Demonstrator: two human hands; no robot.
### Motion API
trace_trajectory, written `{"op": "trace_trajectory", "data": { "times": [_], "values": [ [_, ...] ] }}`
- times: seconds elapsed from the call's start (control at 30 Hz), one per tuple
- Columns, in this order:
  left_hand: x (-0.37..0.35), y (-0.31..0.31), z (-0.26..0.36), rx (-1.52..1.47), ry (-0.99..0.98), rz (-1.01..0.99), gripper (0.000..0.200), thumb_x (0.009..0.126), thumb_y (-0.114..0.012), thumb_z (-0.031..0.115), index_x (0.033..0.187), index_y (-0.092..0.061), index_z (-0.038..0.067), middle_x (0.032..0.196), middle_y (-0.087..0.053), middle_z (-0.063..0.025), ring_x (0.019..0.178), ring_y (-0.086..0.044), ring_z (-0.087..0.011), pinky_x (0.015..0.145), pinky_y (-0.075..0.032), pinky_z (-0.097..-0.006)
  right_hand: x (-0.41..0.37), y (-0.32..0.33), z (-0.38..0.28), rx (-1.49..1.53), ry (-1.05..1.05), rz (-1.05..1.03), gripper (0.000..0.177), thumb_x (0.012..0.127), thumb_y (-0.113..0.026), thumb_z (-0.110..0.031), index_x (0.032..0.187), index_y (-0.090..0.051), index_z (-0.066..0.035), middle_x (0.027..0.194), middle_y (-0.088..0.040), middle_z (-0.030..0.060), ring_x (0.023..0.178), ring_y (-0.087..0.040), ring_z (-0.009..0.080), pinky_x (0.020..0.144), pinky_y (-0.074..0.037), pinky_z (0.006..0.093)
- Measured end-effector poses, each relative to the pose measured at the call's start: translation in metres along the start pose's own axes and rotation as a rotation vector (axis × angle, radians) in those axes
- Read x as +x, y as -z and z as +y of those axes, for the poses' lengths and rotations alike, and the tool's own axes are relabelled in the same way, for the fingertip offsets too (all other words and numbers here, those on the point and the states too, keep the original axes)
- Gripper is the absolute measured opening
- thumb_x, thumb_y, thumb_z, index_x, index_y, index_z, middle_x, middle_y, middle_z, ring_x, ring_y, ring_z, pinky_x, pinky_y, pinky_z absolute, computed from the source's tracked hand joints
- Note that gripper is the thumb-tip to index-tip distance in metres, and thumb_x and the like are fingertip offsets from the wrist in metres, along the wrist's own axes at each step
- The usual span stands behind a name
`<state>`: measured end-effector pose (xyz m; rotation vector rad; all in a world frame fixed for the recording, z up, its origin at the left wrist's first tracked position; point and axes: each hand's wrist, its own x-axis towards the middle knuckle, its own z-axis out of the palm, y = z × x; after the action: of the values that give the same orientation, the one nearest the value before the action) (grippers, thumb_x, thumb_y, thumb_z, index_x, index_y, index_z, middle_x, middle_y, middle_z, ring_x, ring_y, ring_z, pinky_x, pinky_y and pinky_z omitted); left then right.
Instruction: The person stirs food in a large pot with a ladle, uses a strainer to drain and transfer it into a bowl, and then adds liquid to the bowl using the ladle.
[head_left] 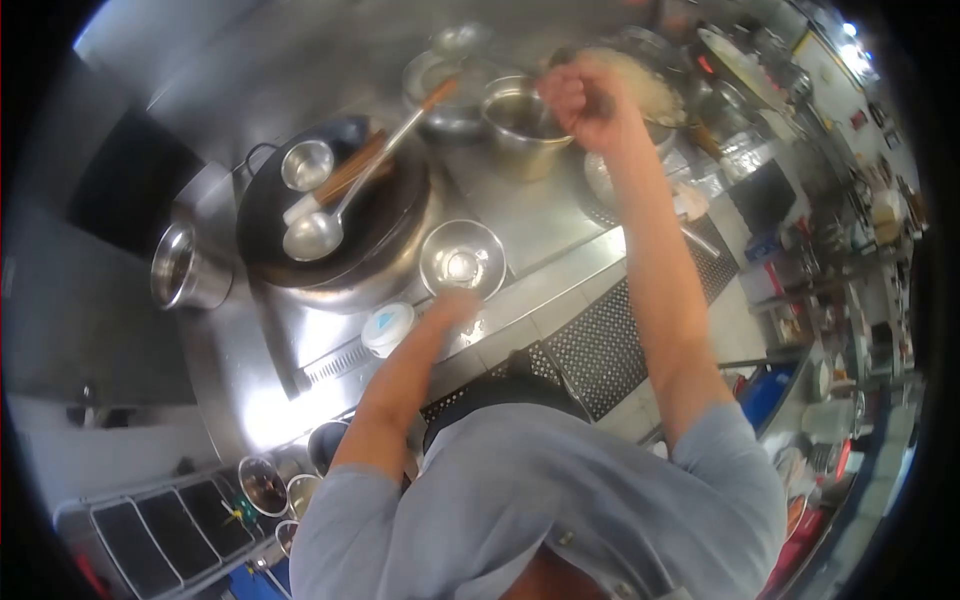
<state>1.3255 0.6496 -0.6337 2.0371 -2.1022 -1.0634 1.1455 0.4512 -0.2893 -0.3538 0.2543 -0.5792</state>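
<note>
My left hand (456, 308), smeared by motion, is closed at the near rim of a shiny metal bowl (440, 262) by the stove's front edge. Farther off to the right, my right hand (585, 100) is curled into a fist above the rim of a deep metal pot (530, 145). A dark bit shows at the fist; I cannot tell what it belongs to. Beside my left forearm stands a white round tub (388, 328) with a blue mark on its lid. A long-handled ladle (313, 236) lies across the large dark wok (395, 215) to the left.
Inside the wok also rests a small metal cup (307, 165). A metal canister (187, 270) stands left of it. Behind the right hand is a wide pan of pale food (640, 85). A perforated black mat (595, 365) covers the floor, and crowded shelves (835, 300) line the right.
</note>
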Motion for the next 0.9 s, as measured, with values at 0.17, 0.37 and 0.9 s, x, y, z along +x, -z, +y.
{"op": "trace_trajectory", "data": {
  "times": [0.17,0.37,0.9],
  "values": [
    [0.034,-0.010,0.007,0.029,-0.043,-0.186,0.048,0.092,-0.046,0.040,0.124,-0.054,0.004,0.113,-0.062,-0.0210,0.109,-0.057,-0.0369,0.094,-0.043,-0.0451,-0.104,0.007,0.075,-0.032,0.044,0.117,0.017,0.087,-0.054,-0.010,0.093,-0.047,0.004,0.073,-0.047,0.0042,0.053,-0.044,0.0074,0.039,-0.035,0.0182],
    [0.031,0.008,0.033,-0.182,-0.151,0.063,0.053,0.093,-0.048,0.031,0.130,-0.043,-0.006,0.131,-0.048,-0.0258,0.122,-0.045,-0.0399,0.105,-0.034,-0.0444,-0.200,0.013,0.180,-0.211,0.083,0.444,0.019,0.082,-0.056,-0.005,0.098,-0.048,0.000,0.072,-0.048,0.0054,0.051,-0.044,0.0074,0.036,-0.033,0.0199],
    [-0.011,-0.103,0.083,0.125,-0.044,0.542,0.085,0.090,-0.048,0.046,0.141,-0.017,-0.014,0.149,-0.010,-0.0335,0.140,-0.005,-0.0451,0.113,-0.005,-0.0555,-0.316,0.031,0.242,-0.221,0.220,0.595,0.066,0.078,-0.054,-0.004,0.140,-0.033,0.001,0.075,-0.049,0.0082,0.046,-0.046,0.0104,0.032,-0.035,0.0223]
  ]
}}
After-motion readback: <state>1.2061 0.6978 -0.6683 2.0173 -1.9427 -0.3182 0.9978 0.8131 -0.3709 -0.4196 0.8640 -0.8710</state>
